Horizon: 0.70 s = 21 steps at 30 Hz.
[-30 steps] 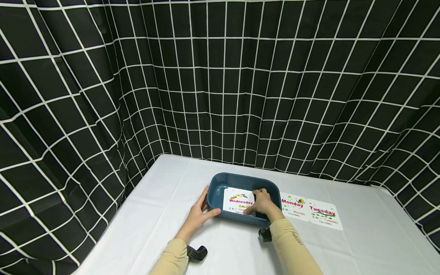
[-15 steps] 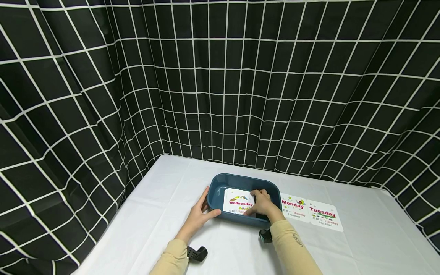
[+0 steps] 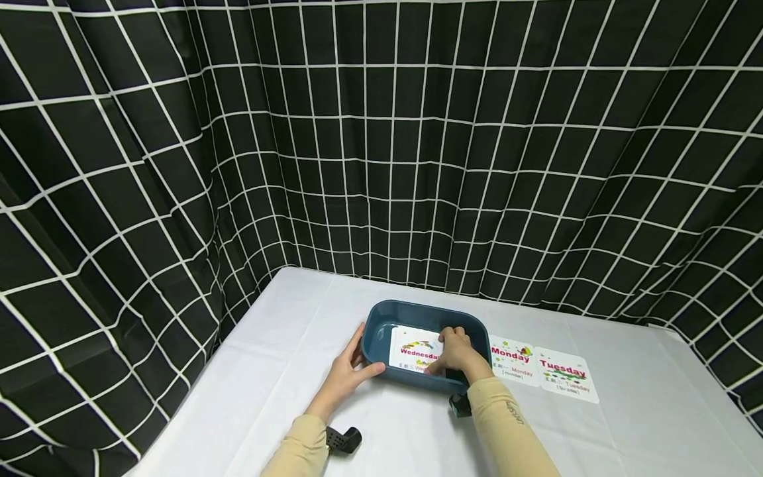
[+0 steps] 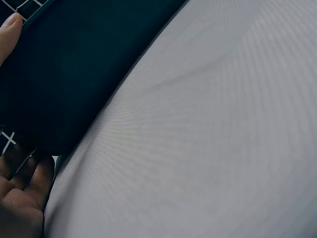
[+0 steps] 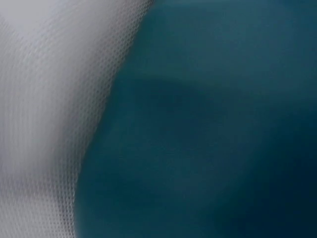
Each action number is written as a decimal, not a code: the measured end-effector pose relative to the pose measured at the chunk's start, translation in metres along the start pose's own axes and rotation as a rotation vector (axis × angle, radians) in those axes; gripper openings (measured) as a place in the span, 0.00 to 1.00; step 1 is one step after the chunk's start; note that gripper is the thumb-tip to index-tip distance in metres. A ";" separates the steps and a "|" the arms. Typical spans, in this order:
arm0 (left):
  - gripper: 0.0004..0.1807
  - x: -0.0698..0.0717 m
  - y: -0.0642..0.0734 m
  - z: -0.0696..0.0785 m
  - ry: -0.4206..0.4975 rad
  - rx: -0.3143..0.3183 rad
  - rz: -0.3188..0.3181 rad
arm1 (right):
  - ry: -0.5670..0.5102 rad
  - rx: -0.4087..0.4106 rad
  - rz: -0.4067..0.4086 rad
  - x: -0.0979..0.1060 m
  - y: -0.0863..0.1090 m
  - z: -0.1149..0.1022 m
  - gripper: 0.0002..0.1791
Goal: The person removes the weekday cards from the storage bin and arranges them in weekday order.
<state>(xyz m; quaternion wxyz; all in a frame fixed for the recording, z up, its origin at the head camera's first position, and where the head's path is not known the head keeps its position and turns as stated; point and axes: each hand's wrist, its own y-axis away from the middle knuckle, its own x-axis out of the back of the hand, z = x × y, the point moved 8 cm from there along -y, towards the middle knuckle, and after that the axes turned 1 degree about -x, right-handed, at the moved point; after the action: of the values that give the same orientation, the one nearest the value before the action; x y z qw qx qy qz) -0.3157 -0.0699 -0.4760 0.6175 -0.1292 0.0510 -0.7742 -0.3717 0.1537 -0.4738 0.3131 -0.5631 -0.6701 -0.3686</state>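
Note:
In the head view a dark blue plastic bin [image 3: 426, 314] with rounded corners stands on the white-covered table. A white card printed "Wednesday" [image 3: 410, 338] lies inside it. My left hand [image 3: 344, 375] grips the bin's left end, thumb over the near rim and fingers on the outer wall. In the left wrist view, the fingers [image 4: 40, 178] show beneath the bin's dark side [image 4: 74, 74]. My right hand [image 3: 456, 352] reaches into the bin and holds the card's right part between thumb and fingers, covering that part. The right wrist view shows only the bin's wall [image 5: 198, 148], blurred, and white cloth.
Right of the bin, a "Monday" card [image 3: 514, 360] and a "Tuesday" card [image 3: 569, 375] lie side by side on the tablecloth [image 3: 650, 397]. Black curtain [image 3: 393, 165] with a white grid hangs behind the table and at both sides. Each wrist wears a small black device [image 3: 344, 440].
The right hand stays on the Wednesday card, whose lower print is now more covered by the thumb than a second ago. The left hand and bin look still; the view shifts slightly.

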 end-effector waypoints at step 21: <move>0.50 0.000 0.000 0.000 0.007 0.002 -0.010 | -0.021 0.014 0.012 0.001 -0.002 0.003 0.47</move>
<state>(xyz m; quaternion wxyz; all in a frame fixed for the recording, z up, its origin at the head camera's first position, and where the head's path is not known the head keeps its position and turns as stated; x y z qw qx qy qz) -0.3157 -0.0699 -0.4756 0.6137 -0.1261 0.0520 -0.7777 -0.3735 0.1568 -0.4745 0.3122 -0.5686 -0.6727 -0.3559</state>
